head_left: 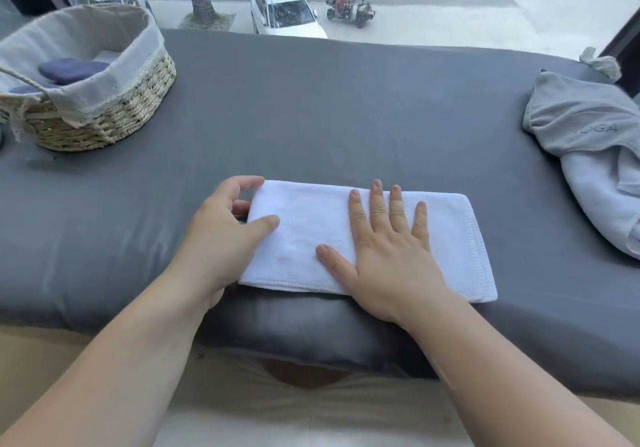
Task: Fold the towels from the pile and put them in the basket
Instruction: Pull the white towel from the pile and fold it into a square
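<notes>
Bare forearms reach in from the bottom of the view, over a beige fabric surface, toward a white towel folded into a long rectangle on the near part of a grey padded table. Along the table's near edge, a rounded bulge in the grey cover sits just below the towel. The right hand lies flat on the towel's right half, palm down, fingers spread and straight, grasping nothing. The left hand is at the towel's left end: its thumb rests on top of the cloth and its fingers curl around the end edge, lightly pinching it.

Farther back on the left stands a woven basket with a pale cloth liner and rope handles; a folded dark blue towel lies inside it. At the right edge of the table sits a loose pile of towels in grey and light blue, well apart from the white one. Beyond the table's far edge, a window looks down on a street with a white car and a tree trunk.
</notes>
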